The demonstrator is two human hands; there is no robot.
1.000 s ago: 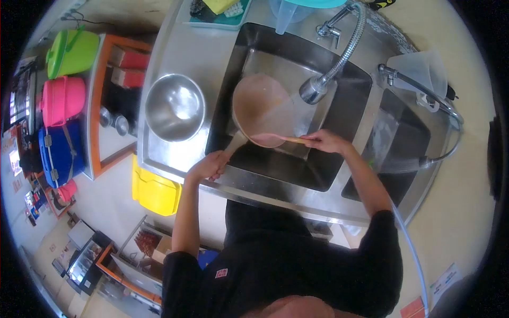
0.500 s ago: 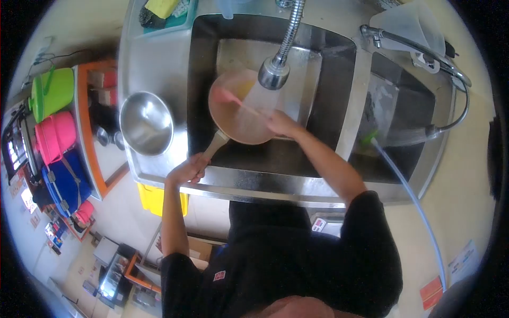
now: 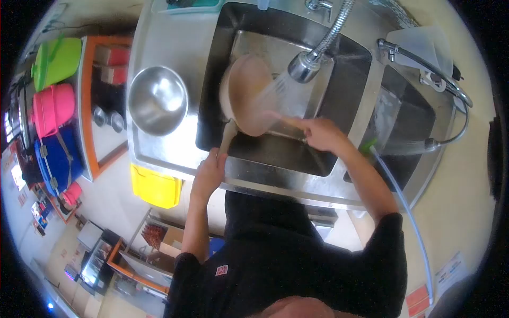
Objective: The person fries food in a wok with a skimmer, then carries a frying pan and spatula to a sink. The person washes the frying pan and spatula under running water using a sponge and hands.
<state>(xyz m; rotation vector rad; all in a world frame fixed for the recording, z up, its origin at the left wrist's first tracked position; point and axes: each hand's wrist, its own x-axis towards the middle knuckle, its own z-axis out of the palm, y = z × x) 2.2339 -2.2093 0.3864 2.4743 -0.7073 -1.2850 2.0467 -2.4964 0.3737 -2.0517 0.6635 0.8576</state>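
Note:
A light brown pan is tilted over the large sink, its inner side facing the water spray. My left hand is wrapped round the pan's pale handle. In my right hand is the handle of a utensil; its pinkish end lies at the pan's lower right edge, blurred by the water. Water sprays from the metal faucet head down into the pan.
A steel bowl rests on the counter left of the sink. To the right, a second basin holds a blue-white hose and another running sprayer. A yellow bin stands below the counter's left front edge.
The pan has gone from lying fairly flat to tilted. My right hand has drawn back to the right with the utensil, out of the pan's middle. The camera view has shifted.

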